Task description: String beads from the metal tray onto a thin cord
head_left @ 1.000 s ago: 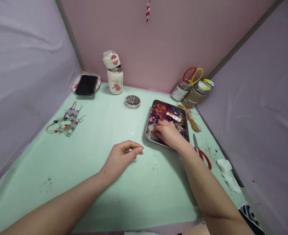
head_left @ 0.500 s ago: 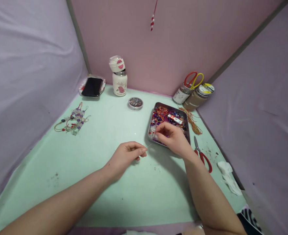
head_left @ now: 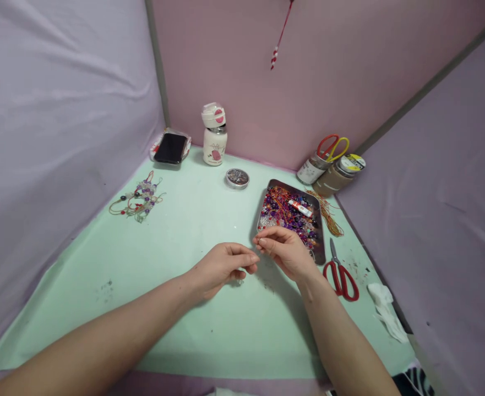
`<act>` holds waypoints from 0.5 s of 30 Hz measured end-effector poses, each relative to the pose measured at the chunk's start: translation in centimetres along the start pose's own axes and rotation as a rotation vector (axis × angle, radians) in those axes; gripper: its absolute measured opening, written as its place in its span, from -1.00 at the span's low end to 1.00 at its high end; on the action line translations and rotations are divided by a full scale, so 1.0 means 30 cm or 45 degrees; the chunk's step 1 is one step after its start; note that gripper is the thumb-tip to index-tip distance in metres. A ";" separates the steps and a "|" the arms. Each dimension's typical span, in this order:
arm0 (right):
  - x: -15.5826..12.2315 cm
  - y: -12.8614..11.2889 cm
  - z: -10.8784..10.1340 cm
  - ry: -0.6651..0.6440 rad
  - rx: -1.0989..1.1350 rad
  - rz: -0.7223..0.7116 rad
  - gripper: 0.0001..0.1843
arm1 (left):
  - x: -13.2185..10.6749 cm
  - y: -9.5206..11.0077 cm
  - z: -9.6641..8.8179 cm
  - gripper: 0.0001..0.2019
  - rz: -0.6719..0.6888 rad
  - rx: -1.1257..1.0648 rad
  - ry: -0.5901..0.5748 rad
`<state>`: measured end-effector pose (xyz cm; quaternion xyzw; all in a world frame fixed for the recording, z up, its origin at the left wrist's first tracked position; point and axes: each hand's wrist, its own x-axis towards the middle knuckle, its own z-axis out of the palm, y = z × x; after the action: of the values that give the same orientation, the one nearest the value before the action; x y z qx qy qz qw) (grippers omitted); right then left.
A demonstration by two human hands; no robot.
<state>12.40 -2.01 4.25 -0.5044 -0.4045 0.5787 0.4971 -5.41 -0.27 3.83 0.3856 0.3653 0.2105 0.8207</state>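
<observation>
My left hand [head_left: 228,268] is just left of the bead tray, thumb and forefinger pinched on a thin cord that hardly shows. Below its curled fingers, small clear beads [head_left: 240,281] are partly hidden. My right hand [head_left: 285,250] is over the tray's near left corner with its fingertips pinched together. What they hold is too small to make out. The two hands' fingertips almost meet. A dark metal tray [head_left: 320,242] is filled with purple, red, clear and dark beads [head_left: 285,212], orange-red cords and a small red-and-white tube [head_left: 300,208].
Red-handled scissors [head_left: 341,278] and a crumpled tissue [head_left: 386,313] lie at right; a cord bundle [head_left: 332,220] is beside the tray. Behind are two jars [head_left: 312,169], a round tin [head_left: 238,179], a bottle [head_left: 214,146] and a phone [head_left: 171,148]. Beaded strings [head_left: 139,202] lie left.
My right hand has drawn back from the beads in the tray toward my left fingertips, still pinched. My left hand has barely moved. The whole view has shifted slightly.
</observation>
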 end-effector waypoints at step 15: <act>0.005 0.025 -0.007 -0.030 0.077 0.031 -0.85 | 0.012 -0.011 -0.010 -0.77 -0.051 -0.041 -0.027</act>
<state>12.50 -1.99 3.46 -0.4871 -0.3865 0.6027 0.5001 -5.38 -0.12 3.29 0.3670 0.3607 0.1957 0.8348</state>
